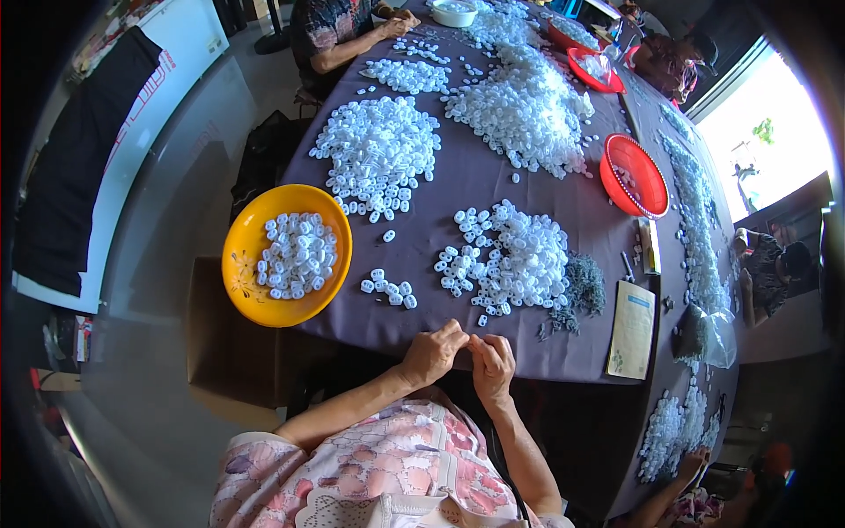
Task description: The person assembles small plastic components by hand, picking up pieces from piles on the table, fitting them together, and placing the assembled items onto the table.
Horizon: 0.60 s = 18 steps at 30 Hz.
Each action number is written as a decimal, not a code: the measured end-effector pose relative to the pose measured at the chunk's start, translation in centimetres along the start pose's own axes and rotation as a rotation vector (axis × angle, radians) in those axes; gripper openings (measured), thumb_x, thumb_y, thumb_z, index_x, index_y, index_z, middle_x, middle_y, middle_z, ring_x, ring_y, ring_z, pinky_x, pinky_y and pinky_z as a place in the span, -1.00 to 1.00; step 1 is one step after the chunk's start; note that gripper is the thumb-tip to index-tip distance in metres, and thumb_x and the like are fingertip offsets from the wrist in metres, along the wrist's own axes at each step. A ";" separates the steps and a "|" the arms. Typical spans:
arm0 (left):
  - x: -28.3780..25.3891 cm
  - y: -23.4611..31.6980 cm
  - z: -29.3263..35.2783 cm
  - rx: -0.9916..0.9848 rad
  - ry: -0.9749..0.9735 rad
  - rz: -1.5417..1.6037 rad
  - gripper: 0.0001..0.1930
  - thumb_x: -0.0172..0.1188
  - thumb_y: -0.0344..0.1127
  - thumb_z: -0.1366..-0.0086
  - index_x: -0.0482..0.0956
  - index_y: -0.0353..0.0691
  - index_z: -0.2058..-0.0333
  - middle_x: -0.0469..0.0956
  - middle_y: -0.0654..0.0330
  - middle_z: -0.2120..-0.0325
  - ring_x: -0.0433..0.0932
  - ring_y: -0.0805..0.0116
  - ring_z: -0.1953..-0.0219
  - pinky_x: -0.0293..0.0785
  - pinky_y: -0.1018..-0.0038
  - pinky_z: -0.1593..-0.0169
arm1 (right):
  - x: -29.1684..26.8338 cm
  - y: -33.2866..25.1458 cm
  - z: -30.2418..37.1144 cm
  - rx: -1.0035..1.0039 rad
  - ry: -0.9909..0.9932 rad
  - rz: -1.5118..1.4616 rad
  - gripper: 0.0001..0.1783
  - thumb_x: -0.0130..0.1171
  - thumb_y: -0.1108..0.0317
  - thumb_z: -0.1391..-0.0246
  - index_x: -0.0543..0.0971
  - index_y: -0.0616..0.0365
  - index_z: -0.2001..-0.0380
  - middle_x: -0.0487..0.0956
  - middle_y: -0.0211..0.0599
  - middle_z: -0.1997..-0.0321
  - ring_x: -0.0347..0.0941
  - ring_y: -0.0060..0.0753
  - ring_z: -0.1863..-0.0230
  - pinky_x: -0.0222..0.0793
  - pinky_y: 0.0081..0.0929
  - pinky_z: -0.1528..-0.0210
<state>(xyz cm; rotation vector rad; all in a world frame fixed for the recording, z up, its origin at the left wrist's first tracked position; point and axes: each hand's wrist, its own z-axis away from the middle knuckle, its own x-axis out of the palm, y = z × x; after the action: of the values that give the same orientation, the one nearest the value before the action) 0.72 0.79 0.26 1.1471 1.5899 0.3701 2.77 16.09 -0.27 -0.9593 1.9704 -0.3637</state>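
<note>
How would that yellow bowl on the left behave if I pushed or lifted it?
The yellow bowl should hold its shape, as its round rim looks stiff and unbent. The loose white pieces heaped inside would probably slide if it tilted. It seems to reach past the edge of the table, so a leftward push might tip it.

Daylight glare washes out a white rectangular opening (770,141) at two o'clock; reflections gleam on glossy grey flooring (163,255) at nine; shadow dims four o'clock; straight edges bow toward the dark periphery.
</note>
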 end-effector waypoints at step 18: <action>-0.2 0.0 0.5 0.138 -0.094 -0.169 -0.87 0.07 -0.49 -0.07 0.46 -0.28 0.35 0.44 0.14 0.41 0.56 0.25 0.44 0.52 0.44 0.42 | -0.9 0.1 -0.8 -0.085 -0.145 0.018 -0.75 0.17 0.62 0.15 0.53 0.26 0.30 0.43 -0.21 0.37 0.39 -0.21 0.43 0.33 -0.39 0.44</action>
<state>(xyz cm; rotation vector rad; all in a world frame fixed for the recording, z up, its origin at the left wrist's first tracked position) 1.17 0.48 0.15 1.1069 1.6356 0.0955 2.38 16.74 0.68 -0.9935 1.8735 -0.1958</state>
